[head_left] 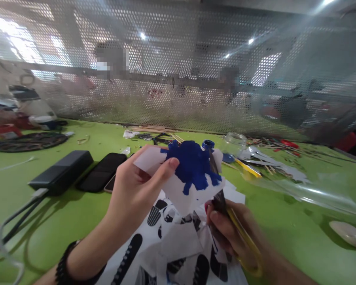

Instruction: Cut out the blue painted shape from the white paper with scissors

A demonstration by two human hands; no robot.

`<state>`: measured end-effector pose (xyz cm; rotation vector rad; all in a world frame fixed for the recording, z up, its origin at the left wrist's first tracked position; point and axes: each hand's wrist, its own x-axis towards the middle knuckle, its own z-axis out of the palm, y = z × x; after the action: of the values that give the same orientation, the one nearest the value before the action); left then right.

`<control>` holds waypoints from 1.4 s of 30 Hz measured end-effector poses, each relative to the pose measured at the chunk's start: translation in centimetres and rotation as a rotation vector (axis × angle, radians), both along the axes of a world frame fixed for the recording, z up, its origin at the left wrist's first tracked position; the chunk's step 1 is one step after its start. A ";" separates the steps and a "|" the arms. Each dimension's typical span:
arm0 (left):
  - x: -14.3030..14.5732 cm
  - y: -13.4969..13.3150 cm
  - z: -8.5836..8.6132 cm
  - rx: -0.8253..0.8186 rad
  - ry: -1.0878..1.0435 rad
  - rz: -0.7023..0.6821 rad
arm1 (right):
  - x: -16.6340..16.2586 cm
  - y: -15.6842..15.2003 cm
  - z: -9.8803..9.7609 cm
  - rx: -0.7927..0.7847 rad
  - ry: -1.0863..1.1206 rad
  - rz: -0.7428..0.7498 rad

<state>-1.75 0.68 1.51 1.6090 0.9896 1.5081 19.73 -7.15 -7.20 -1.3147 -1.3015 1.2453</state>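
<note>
My left hand (139, 180) pinches a piece of white paper (180, 198) that bears a dark blue painted blot (191, 164), thumb on the front. In my right hand (234, 225) is a pair of scissors (245, 241) with yellow handles. Their dark blades point up at the paper's right edge, beside the blue paint; whether they touch it I cannot tell. Beneath both hands lie white sheets printed with black shapes (127, 257) and loose paper scraps (179, 239).
On the green table (287, 237) stand a black power brick (61, 172) with cables and a dark phone (102, 172) at left. Behind are a blue paint pot (208, 145), a clear jar (234, 143) and a yellow cutter (249, 169). A perforated metal screen (172, 99) closes off the back.
</note>
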 end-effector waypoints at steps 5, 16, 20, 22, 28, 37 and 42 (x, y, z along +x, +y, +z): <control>-0.1 0.0 0.7 0.059 0.046 -0.014 | -0.1 -0.2 1.2 -0.087 -0.025 0.007; -0.1 0.3 0.1 -0.032 -0.014 0.067 | 0.4 -0.5 -0.1 -0.008 -0.170 -0.026; 0.0 0.2 0.0 -0.030 -0.003 0.097 | 0.8 -0.6 0.1 -0.016 -0.186 0.004; 0.0 0.2 0.0 -0.019 0.004 0.114 | 0.8 -0.5 0.5 0.040 -0.199 0.022; 0.0 0.1 -0.1 0.003 0.030 0.154 | 1.0 -0.4 1.0 0.078 -0.212 0.100; -0.1 0.3 -0.1 0.020 0.035 0.156 | 0.9 -0.6 1.0 -0.024 -0.146 0.057; 0.0 0.0 0.2 0.029 0.040 0.164 | 0.8 -0.7 0.6 -0.048 -0.093 -0.008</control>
<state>-1.78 0.69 1.66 1.6172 1.1507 1.6113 20.50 -7.90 -6.59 -1.4252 -1.3370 1.2299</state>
